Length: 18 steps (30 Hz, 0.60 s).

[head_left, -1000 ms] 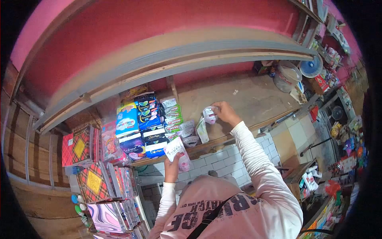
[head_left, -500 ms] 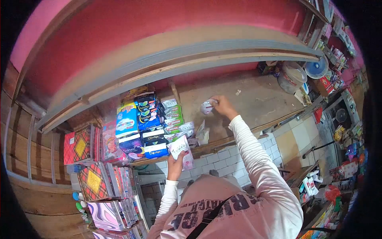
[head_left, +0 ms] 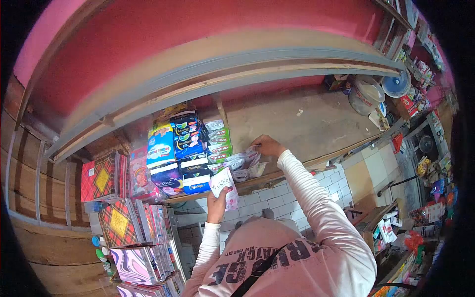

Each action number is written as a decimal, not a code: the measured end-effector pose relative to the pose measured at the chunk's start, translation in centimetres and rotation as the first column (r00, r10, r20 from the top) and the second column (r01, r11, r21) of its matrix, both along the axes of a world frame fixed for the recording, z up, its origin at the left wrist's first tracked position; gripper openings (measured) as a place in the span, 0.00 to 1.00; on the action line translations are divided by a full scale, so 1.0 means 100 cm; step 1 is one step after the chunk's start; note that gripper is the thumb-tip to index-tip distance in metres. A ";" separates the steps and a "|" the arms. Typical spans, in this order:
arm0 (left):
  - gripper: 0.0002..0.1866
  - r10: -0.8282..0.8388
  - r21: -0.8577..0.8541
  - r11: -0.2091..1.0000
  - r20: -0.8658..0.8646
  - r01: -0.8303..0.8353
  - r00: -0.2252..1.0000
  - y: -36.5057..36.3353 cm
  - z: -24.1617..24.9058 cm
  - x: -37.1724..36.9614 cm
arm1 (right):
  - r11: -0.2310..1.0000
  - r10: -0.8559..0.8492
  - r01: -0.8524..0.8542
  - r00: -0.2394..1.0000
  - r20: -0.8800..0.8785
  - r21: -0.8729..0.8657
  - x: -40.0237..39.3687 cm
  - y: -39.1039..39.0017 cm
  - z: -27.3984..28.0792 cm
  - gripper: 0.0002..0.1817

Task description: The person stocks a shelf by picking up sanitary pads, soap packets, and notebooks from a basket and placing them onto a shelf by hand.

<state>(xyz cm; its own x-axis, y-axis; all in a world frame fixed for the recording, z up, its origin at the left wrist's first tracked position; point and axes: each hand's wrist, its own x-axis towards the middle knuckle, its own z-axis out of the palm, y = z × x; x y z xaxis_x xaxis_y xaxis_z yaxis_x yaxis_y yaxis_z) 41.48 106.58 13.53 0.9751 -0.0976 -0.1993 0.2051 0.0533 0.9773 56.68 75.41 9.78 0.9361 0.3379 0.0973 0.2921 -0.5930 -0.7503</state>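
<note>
My left hand (head_left: 216,204) grips a flat white and pink packet (head_left: 224,185) with printed lettering, held just off the shelf's front edge. My right hand (head_left: 269,146) reaches over the wooden shelf, fingers pinched at a crumpled clear plastic bag (head_left: 253,154). White packets (head_left: 235,163) lie beside that bag, partly covered by it. Farther left stands a row of green and white Nuvo boxes (head_left: 219,148). Dark blue sanitary pad packs (head_left: 187,143) are stacked behind my left hand, next to a light blue and white pack (head_left: 161,147).
Plaid-covered books (head_left: 118,222) are stacked at left. A grey wooden beam (head_left: 222,79) crosses above the shelf (head_left: 297,131). A white bucket (head_left: 366,94) and a blue fan-like disc (head_left: 397,84) stand at the far right end. Goods crowd the right side.
My right hand has moved left and slightly down, from holding a small white packet over the shelf to the plastic bag. My left hand keeps its packet, which has turned slightly.
</note>
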 end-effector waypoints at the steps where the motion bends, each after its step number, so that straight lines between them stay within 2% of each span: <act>1: 0.11 0.006 -0.011 1.000 0.025 -0.006 1.000 -0.002 0.003 0.000 | 1.000 -0.021 0.021 1.000 -0.006 -0.014 -0.001 -0.001 -0.001 0.11; 3: 0.11 0.013 -0.027 1.000 0.061 -0.011 0.998 -0.005 0.009 0.000 | 0.997 -0.061 0.060 0.998 -0.014 -0.041 -0.005 -0.001 0.000 0.12; 6: 0.11 -0.006 -0.015 1.000 0.038 0.006 0.999 -0.001 0.011 -0.001 | 0.997 -0.069 0.070 0.995 -0.068 0.016 -0.017 -0.005 0.007 0.12; 10: 0.15 -0.051 0.002 0.999 -0.021 0.051 0.998 0.005 0.006 0.000 | 0.992 -0.129 0.129 0.992 -0.011 0.001 -0.029 0.002 0.012 0.13; 12: 0.15 -0.053 -0.047 0.997 -0.015 0.053 0.998 0.006 -0.003 0.001 | 0.991 -0.131 0.131 0.991 0.012 0.010 -0.032 0.007 0.014 0.14; 15: 0.14 -0.064 -0.069 0.996 -0.002 0.063 0.998 0.008 -0.006 0.001 | 0.991 -0.129 0.128 0.991 -0.040 -0.022 -0.023 0.009 0.002 0.14; 18: 0.14 -0.086 -0.058 0.995 0.010 0.086 0.996 0.012 -0.008 0.000 | 0.969 -0.241 0.245 0.959 -0.146 0.013 -0.026 0.011 0.005 0.14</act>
<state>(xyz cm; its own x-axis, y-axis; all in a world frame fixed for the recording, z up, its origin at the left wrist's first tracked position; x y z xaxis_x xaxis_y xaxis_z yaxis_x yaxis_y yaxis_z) 41.44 107.78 12.76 0.9639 -0.1926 -0.1839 0.2045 0.0930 0.9744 54.08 76.52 10.28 0.9946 0.0972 -0.0362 0.0306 -0.6086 -0.7929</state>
